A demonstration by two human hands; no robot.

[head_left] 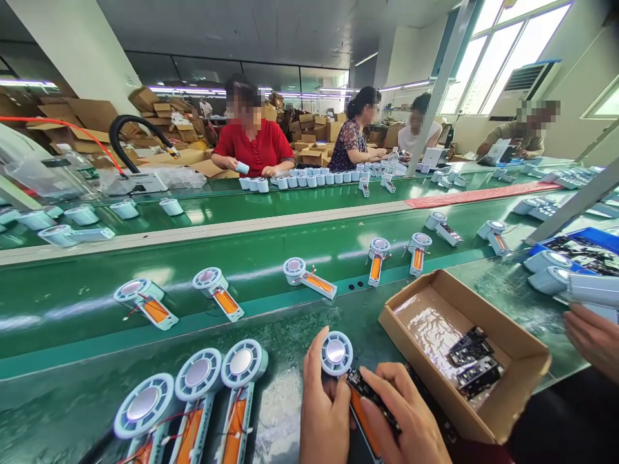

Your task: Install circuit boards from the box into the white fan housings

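My left hand (325,406) is wrapped round a light blue handheld fan (337,354) whose handle lies open, with an orange battery (363,425) inside. Between the fingers and thumb of my right hand (403,412) is a black circuit board (370,392), held over that handle. Part of the board and the lower handle are hidden by my fingers. Left of my hands, three similar open fans (240,386) lie in a row with batteries and thin red wires showing. Just right of my hands, a cardboard box (507,341) contains several black circuit boards (476,361).
Several open fans (309,277) lie along the green conveyor belt (261,238). A co-worker's hand (594,338) is at the right edge near a blue tray (587,248) of parts. Across the belt sit other people, one in a red top (254,149). A slanted post (580,200) stands at right.
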